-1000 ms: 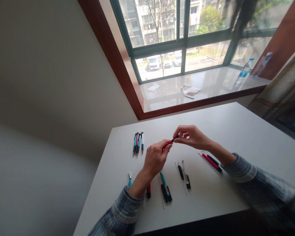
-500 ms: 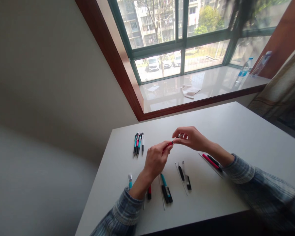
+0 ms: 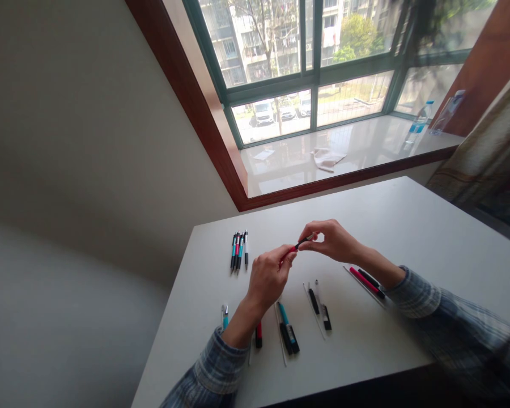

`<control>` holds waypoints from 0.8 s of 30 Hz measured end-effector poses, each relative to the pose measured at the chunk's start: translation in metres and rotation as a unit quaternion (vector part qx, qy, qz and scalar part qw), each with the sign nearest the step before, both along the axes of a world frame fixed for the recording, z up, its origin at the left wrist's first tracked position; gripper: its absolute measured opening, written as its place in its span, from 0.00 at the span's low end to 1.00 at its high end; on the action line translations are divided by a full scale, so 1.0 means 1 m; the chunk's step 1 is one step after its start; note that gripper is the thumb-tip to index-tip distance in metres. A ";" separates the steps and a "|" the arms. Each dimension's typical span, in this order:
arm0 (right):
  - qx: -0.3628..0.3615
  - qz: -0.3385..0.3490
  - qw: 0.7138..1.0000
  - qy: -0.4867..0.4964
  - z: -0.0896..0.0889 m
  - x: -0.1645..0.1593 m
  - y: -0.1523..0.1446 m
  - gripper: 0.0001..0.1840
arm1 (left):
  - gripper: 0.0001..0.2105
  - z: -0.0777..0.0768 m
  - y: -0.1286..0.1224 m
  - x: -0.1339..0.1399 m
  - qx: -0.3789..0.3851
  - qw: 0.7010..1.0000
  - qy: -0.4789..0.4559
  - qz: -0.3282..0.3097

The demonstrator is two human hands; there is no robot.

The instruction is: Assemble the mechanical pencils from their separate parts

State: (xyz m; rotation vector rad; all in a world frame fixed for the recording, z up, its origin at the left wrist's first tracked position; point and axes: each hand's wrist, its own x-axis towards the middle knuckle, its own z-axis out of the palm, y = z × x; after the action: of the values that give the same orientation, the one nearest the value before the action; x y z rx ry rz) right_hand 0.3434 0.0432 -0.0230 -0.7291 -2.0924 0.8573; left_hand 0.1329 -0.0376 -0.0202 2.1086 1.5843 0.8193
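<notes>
Two hands on one pen, center of frame. Left hand (image 3: 268,275) pinched the red end of a red-and-black pen (image 3: 304,242) between thumb and fingers; right hand (image 3: 334,238) gripped the black end, fingertips close together, narrow pinch. Pen sat tilted, up toward the right, above the white tabletop (image 3: 365,209). Exact joint between the red and black sections too small to read. Four pens (image 3: 240,252) lay side by side left of center, roughly parallel: two teal, one red, one white, all with black lower ends. Loose parts were laid out in sets nearer the bottom. Lower center: teal barrel (image 3: 283,313) with black pieces and a thin white tube (image 3: 280,334) just beside it. Right of that: clear barrel (image 3: 320,296), black grip (image 3: 313,301) and another white tube. Right of center, by the right cuff: red barrel (image 3: 362,277) next to a black piece (image 3: 368,276), white tube alongside. Red-and-black part (image 3: 259,334) and teal part (image 3: 225,318) showed around the left forearm, which partly hid that area. Upper right: water bottle (image 3: 419,122) stood on the windowsill (image 3: 289,164), pale cloth (image 3: 328,159) crumpled left of it.
</notes>
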 end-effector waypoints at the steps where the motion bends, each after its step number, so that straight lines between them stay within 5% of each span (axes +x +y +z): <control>1: 0.000 -0.008 1.000 -0.009 0.000 0.000 0.000 0.17 | 0.14 0.001 0.000 0.000 0.002 1.000 -0.002 0.000; 13: -0.175 0.063 0.974 0.128 -0.006 -0.006 -0.002 0.19 | 0.12 0.000 0.000 0.001 0.020 0.996 -0.088 0.008; 20: -0.203 0.009 0.965 0.163 -0.014 -0.018 -0.011 0.19 | 0.10 -0.002 0.001 -0.002 0.095 0.995 -0.002 0.030; 24: -0.225 0.038 0.958 0.172 -0.014 -0.018 -0.009 0.18 | 0.10 0.000 0.000 -0.002 0.112 0.993 0.014 0.041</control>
State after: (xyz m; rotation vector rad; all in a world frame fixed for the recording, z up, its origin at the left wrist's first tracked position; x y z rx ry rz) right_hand 0.3249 0.0342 -0.0373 -0.6708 -1.6380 1.4229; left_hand 0.1304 -0.0372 -0.0203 2.2271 1.6725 1.0432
